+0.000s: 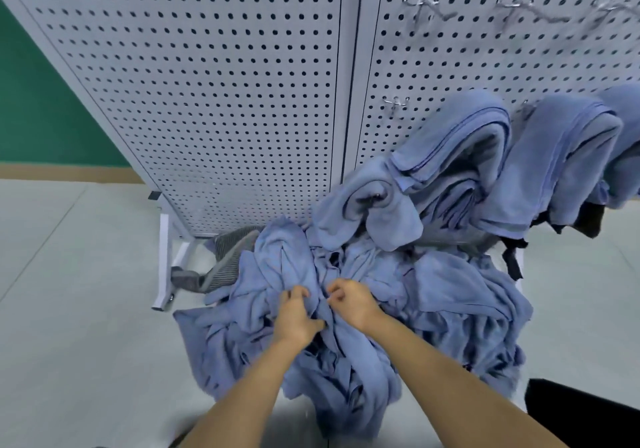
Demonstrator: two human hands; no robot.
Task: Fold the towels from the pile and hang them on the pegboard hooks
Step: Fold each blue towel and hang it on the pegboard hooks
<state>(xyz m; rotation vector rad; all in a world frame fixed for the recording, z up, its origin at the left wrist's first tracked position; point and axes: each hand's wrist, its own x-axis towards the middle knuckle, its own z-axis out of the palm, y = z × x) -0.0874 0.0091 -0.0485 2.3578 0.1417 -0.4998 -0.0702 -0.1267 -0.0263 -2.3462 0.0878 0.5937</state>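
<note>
Left hand [294,316] and right hand [350,304], fingers curled, pinch a towel [320,297] atop the pile [450,295] below the pegboard [207,84]. Folded towels [460,143] hang at right, 1 cut off; upper hooks [420,6] blurred.

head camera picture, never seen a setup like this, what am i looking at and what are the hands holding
There is no machine here: one camera worn on a person's head looks forward and down at their bare hands. The left hand and right hand both grip blue cloth on top of a pile of towels heaped in front of a white pegboard. Folded towels already hang on the board to the right, and an empty hook shows beside them. What the pile rests on is mostly hidden.
</note>
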